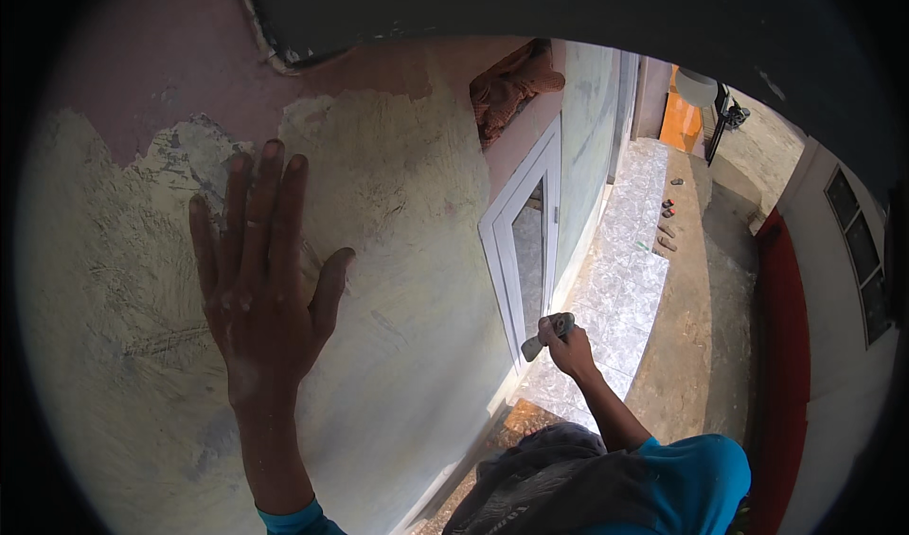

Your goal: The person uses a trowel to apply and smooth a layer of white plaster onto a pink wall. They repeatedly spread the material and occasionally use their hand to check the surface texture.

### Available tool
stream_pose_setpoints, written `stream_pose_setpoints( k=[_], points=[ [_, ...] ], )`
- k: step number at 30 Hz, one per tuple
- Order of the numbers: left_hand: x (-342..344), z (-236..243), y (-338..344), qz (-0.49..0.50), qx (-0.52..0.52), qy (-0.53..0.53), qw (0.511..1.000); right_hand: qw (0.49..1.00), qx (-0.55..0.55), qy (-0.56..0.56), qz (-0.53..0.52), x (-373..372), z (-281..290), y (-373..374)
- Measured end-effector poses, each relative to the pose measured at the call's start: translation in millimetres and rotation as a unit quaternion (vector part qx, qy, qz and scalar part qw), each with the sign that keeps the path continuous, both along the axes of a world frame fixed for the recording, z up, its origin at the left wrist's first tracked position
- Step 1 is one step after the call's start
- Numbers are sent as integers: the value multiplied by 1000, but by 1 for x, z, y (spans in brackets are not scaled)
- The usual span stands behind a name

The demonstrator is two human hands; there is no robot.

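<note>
A dark overhang [549, 5] crosses above the rough, patchy wall [407, 251]; a white-framed window [528, 251] and glossy tiles [615, 270] lie behind my right hand [572, 353] — closed round a small grey tool [562, 323]. My left hand [263, 298] spreads open, fingers apart, over that wall.

A white-framed window [532, 241], tiled walkway [620, 270] and footwear [667, 244] beside it suggest a home's exterior

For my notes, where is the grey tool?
The grey tool is right of centre in the head view, in the right hand, near the white frame.
</note>
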State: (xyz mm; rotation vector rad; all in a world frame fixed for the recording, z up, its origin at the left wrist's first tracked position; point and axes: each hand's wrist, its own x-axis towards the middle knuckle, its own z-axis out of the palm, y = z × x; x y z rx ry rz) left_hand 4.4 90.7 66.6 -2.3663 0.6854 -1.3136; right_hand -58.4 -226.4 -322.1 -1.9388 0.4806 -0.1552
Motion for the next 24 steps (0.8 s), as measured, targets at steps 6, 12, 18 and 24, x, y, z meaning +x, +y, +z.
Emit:
stream_pose_setpoints(
  k=[6,12,18,24],
  points=[
    [-19,-159,-33,-254,-192,332,888,989,85,119,-25,-95,-65,-15],
    [-47,-268,-71,-240,-316,547,737,959,278,-45,-37,-63,10,3],
    [-66,-281,-51,-269,-407,576,656,917,298,-264,-4,-40,112,63],
    [-33,-210,-26,-381,-612,549,422,895,22,-442,50,-30,190,139]
  ],
)
